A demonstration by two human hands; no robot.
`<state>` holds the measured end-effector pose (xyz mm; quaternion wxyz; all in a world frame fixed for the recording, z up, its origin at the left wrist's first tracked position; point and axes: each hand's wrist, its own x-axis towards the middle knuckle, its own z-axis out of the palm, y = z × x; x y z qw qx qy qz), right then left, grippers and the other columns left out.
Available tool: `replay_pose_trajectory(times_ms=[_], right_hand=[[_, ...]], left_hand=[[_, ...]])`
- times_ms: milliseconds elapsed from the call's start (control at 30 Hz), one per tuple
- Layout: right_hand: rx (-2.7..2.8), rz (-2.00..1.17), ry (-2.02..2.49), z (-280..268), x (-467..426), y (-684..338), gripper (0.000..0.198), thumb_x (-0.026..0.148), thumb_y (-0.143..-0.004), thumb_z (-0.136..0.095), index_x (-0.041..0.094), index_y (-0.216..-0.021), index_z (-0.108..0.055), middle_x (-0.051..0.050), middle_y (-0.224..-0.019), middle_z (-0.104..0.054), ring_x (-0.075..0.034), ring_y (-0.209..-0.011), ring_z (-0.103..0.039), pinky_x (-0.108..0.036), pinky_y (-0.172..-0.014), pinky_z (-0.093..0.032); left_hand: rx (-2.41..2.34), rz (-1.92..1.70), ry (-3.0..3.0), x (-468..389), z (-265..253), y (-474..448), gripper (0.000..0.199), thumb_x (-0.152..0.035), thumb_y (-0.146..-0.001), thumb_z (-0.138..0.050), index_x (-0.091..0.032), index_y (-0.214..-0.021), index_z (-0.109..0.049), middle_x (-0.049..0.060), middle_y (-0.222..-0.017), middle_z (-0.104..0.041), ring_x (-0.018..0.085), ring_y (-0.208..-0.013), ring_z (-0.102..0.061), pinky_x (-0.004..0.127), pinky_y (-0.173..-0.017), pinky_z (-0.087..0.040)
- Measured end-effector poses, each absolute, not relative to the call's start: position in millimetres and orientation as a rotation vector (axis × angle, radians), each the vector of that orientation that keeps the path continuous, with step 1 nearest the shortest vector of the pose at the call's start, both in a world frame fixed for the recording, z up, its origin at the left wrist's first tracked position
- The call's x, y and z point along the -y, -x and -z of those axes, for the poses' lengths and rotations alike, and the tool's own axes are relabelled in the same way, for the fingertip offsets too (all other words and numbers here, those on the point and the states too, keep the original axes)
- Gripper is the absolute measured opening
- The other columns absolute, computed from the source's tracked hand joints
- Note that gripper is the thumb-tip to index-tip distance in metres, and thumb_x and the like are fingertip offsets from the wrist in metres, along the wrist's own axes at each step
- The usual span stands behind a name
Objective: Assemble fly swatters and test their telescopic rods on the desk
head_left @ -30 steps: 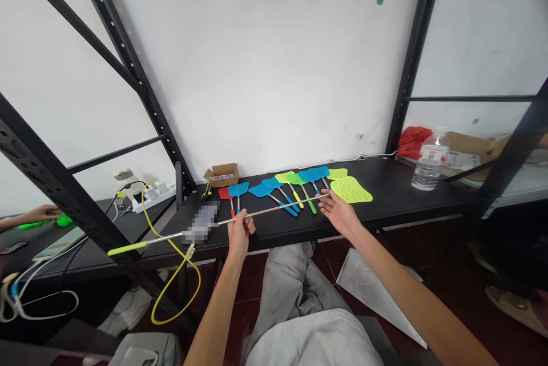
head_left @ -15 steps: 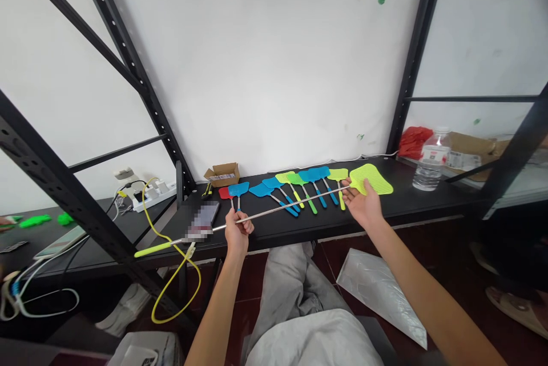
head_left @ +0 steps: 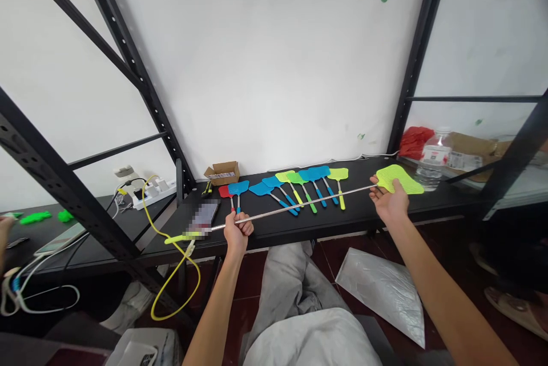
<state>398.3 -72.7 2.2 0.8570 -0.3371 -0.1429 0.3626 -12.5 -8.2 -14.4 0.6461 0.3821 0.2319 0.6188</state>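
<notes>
A long fly swatter with a yellow-green head, a thin metal rod and a yellow-green handle lies across both my hands, above the table. My left hand has its fingers wrapped round the rod. My right hand grips the swatter at its head end, thumb on the mesh and fingers underneath. Behind the rod, several short swatters rest in a row: a red swatter, blue ones such as the blue swatter, a green swatter and a yellow-green swatter.
On the black table are a phone, partly blurred, and a small open carton. A water bottle stands right. A yellow cable loops off the front edge. A silver bag lies below. Another person's hand shows far left.
My right hand has moved right with the swatter's head. The rod has slid rightward through my left hand, which stays in place, and the handle has come nearer to it.
</notes>
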Motion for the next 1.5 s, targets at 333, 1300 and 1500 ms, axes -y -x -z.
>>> replay_pose_trajectory(times_ms=[333, 1300, 1500], right_hand=[[0.322, -0.678, 0.740, 2.1, 66.3, -387.5, 0.044, 0.040, -0.094, -0.034, 0.012, -0.091, -0.069, -0.010, -0.083, -0.071, -0.010, -0.052, -0.054, -0.021, -0.047, -0.043], [0.446, -0.897, 0.705, -12.6, 72.9, -330.9, 0.037, 0.044, -0.091, -0.044, 0.016, -0.087, -0.069, -0.009, -0.085, -0.071, -0.012, -0.056, -0.056, -0.024, -0.049, -0.046], [0.413, -0.788, 0.728, -14.6, 74.8, -357.8, 0.041, 0.047, -0.092, -0.041, 0.016, -0.090, -0.067, -0.010, -0.090, -0.070, -0.012, -0.056, -0.056, -0.025, -0.049, -0.045]], left_hand=[[-0.559, -1.433, -0.876, 7.3, 14.5, 13.3, 0.040, -0.034, -0.081, -0.044, -0.022, -0.048, -0.024, -0.006, -0.042, -0.020, 0.007, -0.033, -0.023, 0.022, -0.037, -0.022], [-0.617, -1.228, -1.094, 25.8, 10.8, -28.3, 0.053, -0.055, -0.084, -0.045, -0.021, -0.047, -0.029, -0.008, -0.041, -0.019, 0.005, -0.034, -0.017, 0.022, -0.037, -0.019], [-0.641, -1.226, -1.084, 26.9, 6.9, -7.7, 0.050, -0.050, -0.083, -0.052, -0.020, -0.047, -0.031, -0.008, -0.042, -0.021, 0.005, -0.035, -0.020, 0.021, -0.038, -0.021]])
